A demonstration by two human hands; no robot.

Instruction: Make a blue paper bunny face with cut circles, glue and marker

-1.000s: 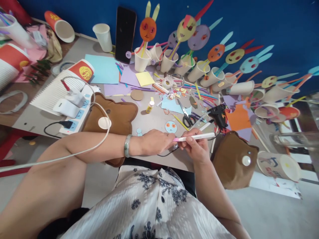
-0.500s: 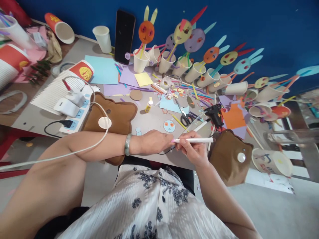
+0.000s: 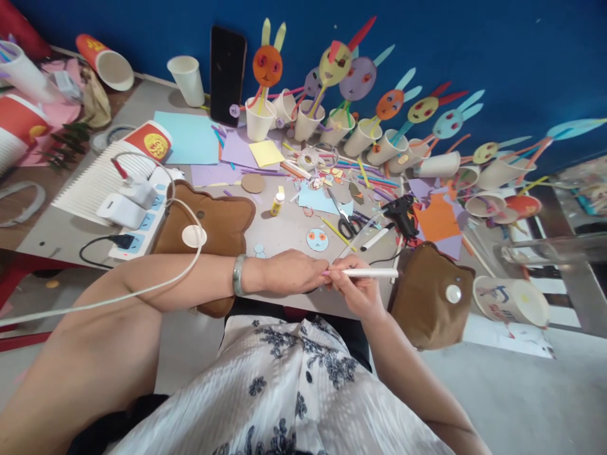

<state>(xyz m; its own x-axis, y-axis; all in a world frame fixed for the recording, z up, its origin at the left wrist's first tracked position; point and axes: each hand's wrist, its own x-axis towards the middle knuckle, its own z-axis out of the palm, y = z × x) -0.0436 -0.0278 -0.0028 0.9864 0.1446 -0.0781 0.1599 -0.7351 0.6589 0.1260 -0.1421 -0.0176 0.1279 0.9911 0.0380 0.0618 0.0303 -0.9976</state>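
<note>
My right hand (image 3: pixel 355 287) is closed round a white felt-tip pen (image 3: pixel 372 273), its thick white end pointing right. The pen's pink end meets the fingertips of my left hand (image 3: pixel 296 272), which is closed, palm down; its fingers partly hide that end. A bracelet circles my left wrist. Just beyond my hands lies a light blue paper face (image 3: pixel 317 239) with orange eyes and a small mouth. Small light blue paper discs (image 3: pixel 259 251) lie to its left. Another white pen (image 3: pixel 378 237) with a dark end rests beyond my right hand.
Scissors (image 3: pixel 349 226), a glue gun (image 3: pixel 402 215), a glue stick (image 3: pixel 277 202) and paper scraps lie beyond. Paper cups (image 3: pixel 260 120) with rabbit faces line the blue wall. Brown cushions (image 3: pixel 202 218) flank my hands; a power strip (image 3: pixel 142 227) and its cable lie left.
My right hand has moved left with the pen, closing up against my left hand. The whole view has shifted slightly.
</note>
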